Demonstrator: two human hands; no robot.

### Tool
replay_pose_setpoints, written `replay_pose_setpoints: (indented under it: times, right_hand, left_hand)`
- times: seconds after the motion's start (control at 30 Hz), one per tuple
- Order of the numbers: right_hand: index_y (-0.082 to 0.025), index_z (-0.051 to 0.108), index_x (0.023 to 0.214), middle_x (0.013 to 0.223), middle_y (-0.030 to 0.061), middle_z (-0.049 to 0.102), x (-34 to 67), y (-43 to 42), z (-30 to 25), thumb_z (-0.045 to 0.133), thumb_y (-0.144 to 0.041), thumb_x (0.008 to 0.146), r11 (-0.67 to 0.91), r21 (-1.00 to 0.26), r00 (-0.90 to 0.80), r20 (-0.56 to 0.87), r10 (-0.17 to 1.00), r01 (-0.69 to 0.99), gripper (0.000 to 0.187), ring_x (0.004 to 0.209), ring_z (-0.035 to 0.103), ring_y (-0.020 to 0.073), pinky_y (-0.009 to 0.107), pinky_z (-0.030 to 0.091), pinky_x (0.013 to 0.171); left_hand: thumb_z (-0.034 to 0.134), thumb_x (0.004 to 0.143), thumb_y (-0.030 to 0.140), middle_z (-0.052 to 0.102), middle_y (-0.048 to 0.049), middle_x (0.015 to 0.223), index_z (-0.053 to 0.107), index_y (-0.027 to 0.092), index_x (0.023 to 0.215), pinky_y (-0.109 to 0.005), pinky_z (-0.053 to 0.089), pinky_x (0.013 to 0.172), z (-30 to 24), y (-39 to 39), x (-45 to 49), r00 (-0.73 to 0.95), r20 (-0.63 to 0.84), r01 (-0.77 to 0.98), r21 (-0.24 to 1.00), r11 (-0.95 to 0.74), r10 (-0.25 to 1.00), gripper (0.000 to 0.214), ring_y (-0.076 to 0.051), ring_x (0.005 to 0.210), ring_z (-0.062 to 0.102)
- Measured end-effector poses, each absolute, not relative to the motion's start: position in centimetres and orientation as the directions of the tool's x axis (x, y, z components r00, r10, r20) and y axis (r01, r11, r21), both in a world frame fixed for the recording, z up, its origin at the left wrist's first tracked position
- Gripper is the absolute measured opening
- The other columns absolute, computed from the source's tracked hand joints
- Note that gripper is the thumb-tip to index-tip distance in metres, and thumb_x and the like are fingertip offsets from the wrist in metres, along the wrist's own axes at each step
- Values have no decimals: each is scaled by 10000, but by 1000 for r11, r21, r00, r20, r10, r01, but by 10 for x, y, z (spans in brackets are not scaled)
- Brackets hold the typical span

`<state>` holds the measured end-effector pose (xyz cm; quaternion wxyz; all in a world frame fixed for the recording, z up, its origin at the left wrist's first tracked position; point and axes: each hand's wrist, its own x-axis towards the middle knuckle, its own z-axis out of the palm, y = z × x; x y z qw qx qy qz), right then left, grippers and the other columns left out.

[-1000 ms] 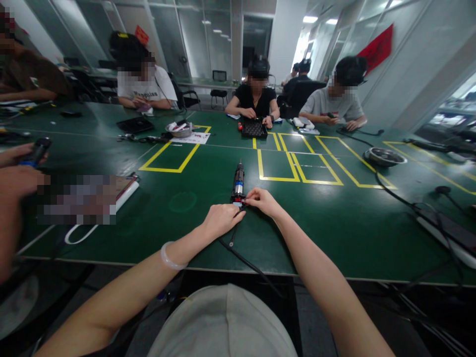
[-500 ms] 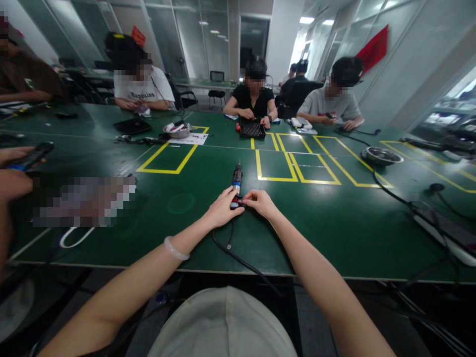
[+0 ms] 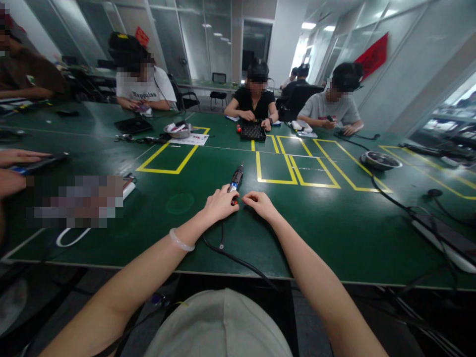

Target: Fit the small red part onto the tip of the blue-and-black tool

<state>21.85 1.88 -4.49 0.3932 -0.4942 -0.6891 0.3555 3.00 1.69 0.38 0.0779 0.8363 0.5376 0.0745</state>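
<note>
A black electric screwdriver (image 3: 236,177) with a blue band and a red rear end lies on the green table (image 3: 327,228), tip pointing away from me. My left hand (image 3: 220,203) is closed around its rear end, a pale bangle on that wrist. My right hand (image 3: 259,203) rests just right of the tool's red end, fingers curled in a pinch; what they hold is too small to make out. A black cable (image 3: 230,255) runs from the tool back over the table's near edge.
Yellow tape rectangles (image 3: 293,166) mark the table ahead. A metal bowl (image 3: 380,159) and black cables lie at right. Another person's hands (image 3: 15,168) hold a tool at far left. Three people sit across the table, with a black tray (image 3: 253,130) and a dish (image 3: 179,130).
My left hand has slid forward onto the screwdriver's rear and turned the tool so its tip leans right. My right hand has drawn slightly back from the red end.
</note>
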Motion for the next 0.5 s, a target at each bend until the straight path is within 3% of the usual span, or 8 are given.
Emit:
replay_pose_setpoints:
  times: [0.27,0.5]
  right_hand:
    - [-164,695,858,793,34,700,224,22,-49,596,-336,817,237,-884,-153,190,970,403,203,736,622,168,274,468,710]
    - [-164,699,864,806,36,703,224,24,-52,591,-328,819,238,-881,-165,185,969,408,201,756,634,172,290,481,755]
  left_hand:
    - [548,806,438,298,-89,1524,571,380,1266,-561,421,930,-3,43,-30,362,-22,908,235,-347,932,464,-396,1263,403]
    - [537,790,451,325,-109,1500,546,320,1328,-505,347,1024,-12,92,-113,254,-36,956,163,-245,967,554,-364,1280,391]
